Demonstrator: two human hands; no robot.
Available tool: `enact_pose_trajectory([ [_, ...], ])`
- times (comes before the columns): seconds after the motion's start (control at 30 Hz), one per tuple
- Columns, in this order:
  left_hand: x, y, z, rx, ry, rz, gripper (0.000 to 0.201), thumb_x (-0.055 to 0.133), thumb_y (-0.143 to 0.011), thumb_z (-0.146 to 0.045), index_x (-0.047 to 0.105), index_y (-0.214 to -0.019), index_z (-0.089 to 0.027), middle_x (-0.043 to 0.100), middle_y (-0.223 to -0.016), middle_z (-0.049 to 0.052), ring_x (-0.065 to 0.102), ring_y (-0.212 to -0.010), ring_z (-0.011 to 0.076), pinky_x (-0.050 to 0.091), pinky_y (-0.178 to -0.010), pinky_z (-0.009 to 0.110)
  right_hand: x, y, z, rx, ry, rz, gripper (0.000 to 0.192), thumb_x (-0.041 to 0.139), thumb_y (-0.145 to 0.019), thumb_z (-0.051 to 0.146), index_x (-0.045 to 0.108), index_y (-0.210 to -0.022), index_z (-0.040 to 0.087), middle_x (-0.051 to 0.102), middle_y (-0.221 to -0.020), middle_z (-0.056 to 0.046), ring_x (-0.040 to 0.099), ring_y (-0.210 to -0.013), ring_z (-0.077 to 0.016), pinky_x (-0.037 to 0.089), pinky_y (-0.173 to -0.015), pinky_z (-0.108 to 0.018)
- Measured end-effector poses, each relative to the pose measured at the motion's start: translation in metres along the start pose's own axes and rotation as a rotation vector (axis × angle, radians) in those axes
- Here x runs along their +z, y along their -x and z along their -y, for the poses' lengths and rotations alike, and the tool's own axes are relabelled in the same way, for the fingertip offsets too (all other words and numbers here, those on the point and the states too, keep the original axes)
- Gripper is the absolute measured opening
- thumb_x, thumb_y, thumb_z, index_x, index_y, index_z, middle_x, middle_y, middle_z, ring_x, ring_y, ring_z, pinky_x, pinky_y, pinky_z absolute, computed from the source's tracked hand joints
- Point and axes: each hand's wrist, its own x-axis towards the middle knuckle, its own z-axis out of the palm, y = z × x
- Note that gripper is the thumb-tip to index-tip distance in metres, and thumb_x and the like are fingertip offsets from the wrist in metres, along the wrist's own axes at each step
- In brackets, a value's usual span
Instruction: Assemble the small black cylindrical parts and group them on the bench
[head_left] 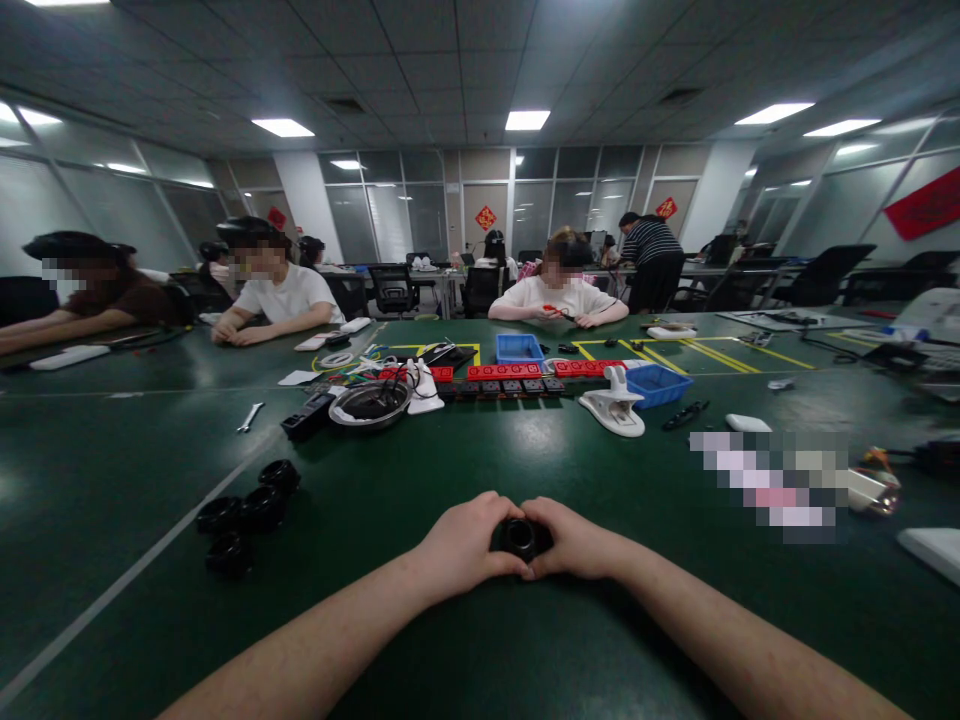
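A black, round part with a hole in its middle [520,538] sits low over the green table, between my two hands. My left hand [466,540] curls around its left side, thumb on the near edge. From the right, my right hand [576,540] closes around the other side, and the fingertips of both hands meet at the front and back. Whether the part rests on the table or is slightly lifted I cannot tell. Several similar black, round parts [261,508] stand grouped on the table to the left.
Farther forward lie a wrench [250,417], a metal bowl with cables [369,405], red power strips [502,371], blue trays [657,384] and a white clip-on stand [613,402]. A white case [748,424] is at right. Co-workers sit across the green table [360,640].
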Motion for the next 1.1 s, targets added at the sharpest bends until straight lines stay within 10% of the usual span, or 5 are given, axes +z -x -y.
enact_pose_trajectory([
  [0.27, 0.014, 0.001, -0.015, -0.265, -0.165, -0.122, 0.039, 0.061, -0.065, -0.041, 0.049, -0.095, -0.019, 0.053, -0.09, 0.002, 0.053, -0.079, 0.0189, 0.041, -0.066, 0.029, 0.028, -0.001, 0.011, 0.163, 0.332, -0.271, 0.039, 0.064, -0.055, 0.044, 0.046, -0.076, 0.016, 0.052, -0.075, -0.003, 0.046, -0.068, -0.0172, 0.033, -0.06, -0.028],
  [0.43, 0.013, -0.001, -0.007, -0.201, -0.145, -0.125, 0.04, 0.06, -0.064, -0.044, 0.049, -0.094, -0.02, 0.051, -0.091, 0.001, 0.052, -0.08, 0.0185, 0.04, -0.066, 0.028, 0.024, 0.001, 0.014, 0.12, 0.341, -0.288, 0.045, 0.061, -0.057, 0.051, 0.048, -0.083, 0.016, 0.052, -0.083, -0.005, 0.046, -0.076, -0.0203, 0.033, -0.066, -0.031],
  [0.7, -0.002, -0.003, 0.005, -0.048, -0.021, -0.038, 0.038, 0.062, -0.063, -0.043, 0.051, -0.093, -0.022, 0.051, -0.091, 0.0, 0.051, -0.082, 0.0171, 0.04, -0.067, 0.026, 0.0, -0.003, -0.002, -0.1, 0.01, -0.022, 0.037, 0.066, -0.06, 0.038, 0.054, -0.087, 0.016, 0.052, -0.085, -0.002, 0.047, -0.08, -0.0173, 0.037, -0.071, -0.028],
  [1.1, -0.005, -0.003, 0.004, -0.041, -0.006, -0.015, 0.038, 0.061, -0.063, -0.044, 0.051, -0.093, -0.022, 0.051, -0.091, 0.0, 0.051, -0.082, 0.0169, 0.04, -0.067, 0.026, -0.009, -0.003, -0.002, -0.144, -0.053, 0.047, 0.027, 0.061, -0.067, 0.033, 0.056, -0.088, 0.016, 0.052, -0.087, -0.002, 0.046, -0.083, -0.0169, 0.037, -0.074, -0.028],
])
